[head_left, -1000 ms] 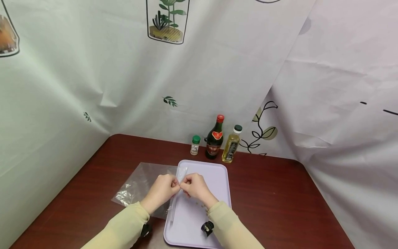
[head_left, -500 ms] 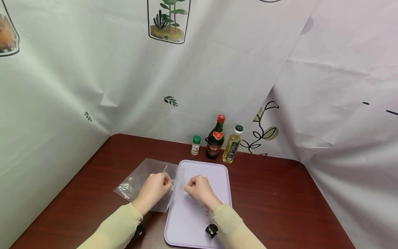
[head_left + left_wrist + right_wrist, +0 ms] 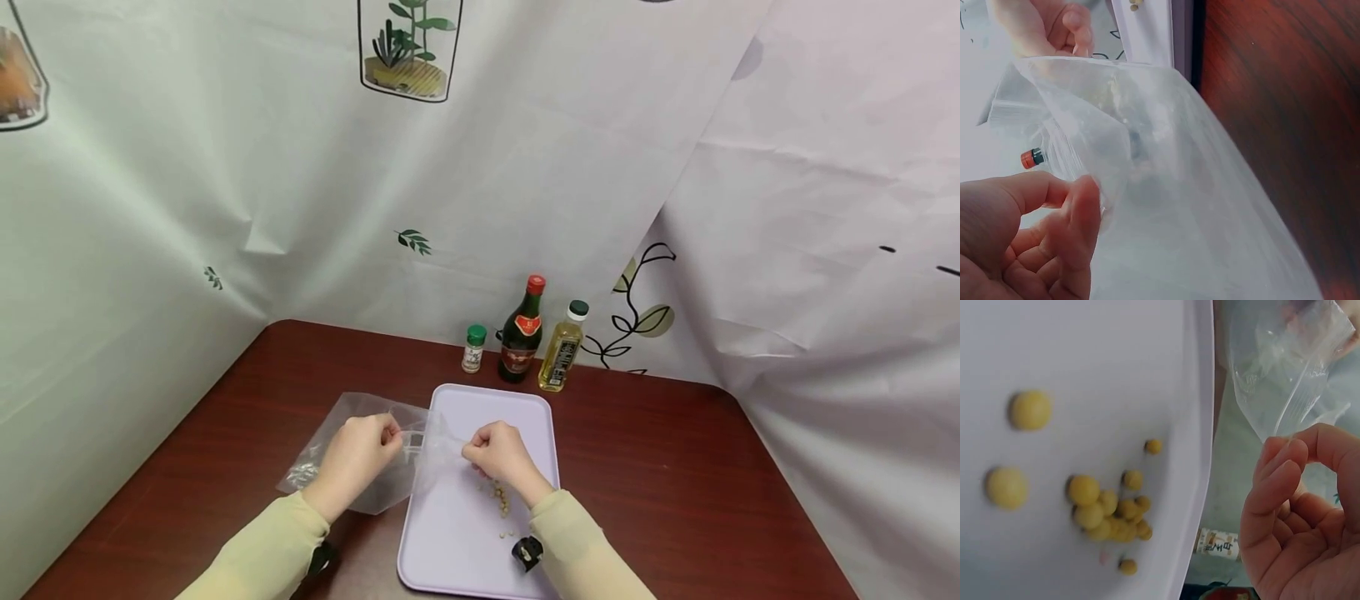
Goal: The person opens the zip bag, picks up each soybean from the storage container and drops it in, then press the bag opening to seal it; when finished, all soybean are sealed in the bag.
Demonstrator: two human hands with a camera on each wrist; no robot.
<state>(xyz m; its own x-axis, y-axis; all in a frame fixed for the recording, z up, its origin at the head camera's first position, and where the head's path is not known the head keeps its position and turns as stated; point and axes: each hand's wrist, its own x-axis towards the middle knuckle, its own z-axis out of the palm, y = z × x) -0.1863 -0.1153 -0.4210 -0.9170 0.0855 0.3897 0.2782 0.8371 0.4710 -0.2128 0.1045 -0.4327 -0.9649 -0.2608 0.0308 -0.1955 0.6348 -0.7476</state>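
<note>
Between my two hands is a clear plastic zip bag (image 3: 435,454), its mouth pulled apart over the tray's left edge. My left hand (image 3: 356,454) pinches one lip of the bag between thumb and forefinger. The opposite lip is pinched by my right hand (image 3: 501,454), and the right wrist view shows the zip strip running to those fingertips. Round yellow soybeans (image 3: 1088,512) lie loose on the lilac tray (image 3: 457,542), most of them in a small cluster below my right hand. In the left wrist view the bag (image 3: 1172,187) spreads beyond the left fingertips.
At the back of the dark red table (image 3: 645,467) stand a green-capped shaker (image 3: 472,350), a dark bottle with a red cap (image 3: 519,337) and a bottle of yellow oil (image 3: 561,350). A printed curtain (image 3: 315,167) hangs behind them.
Both hands, close together before, have moved apart, the left one leftward and the right one rightward. The bag's mouth has spread open between them, and more soybeans show on the tray.
</note>
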